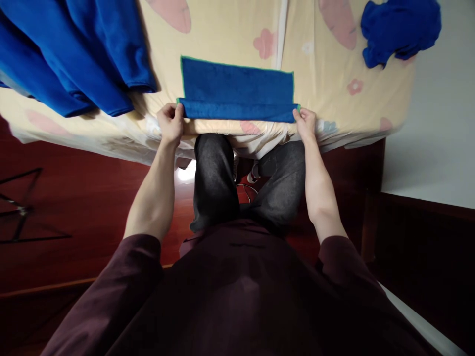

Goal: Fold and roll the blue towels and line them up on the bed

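A blue towel [237, 84] with green edging lies on the bed near its front edge. Its near part is folded over into a narrow strip across the front. At the strip's left end, my left hand [171, 121] pinches the corner between thumb and fingers. My right hand [306, 122] grips the right end of the same strip in a similar pinch. The strip is stretched straight between both hands, while the far part lies flat behind it.
A patterned yellow sheet [230, 29] covers the bed. Blue fleece-like clothing [96, 49] spreads over the far left. A crumpled blue cloth [401, 29] sits at the far right, near a pale wall [434, 128]. Dark stand legs [22, 212] rest on the red floor.
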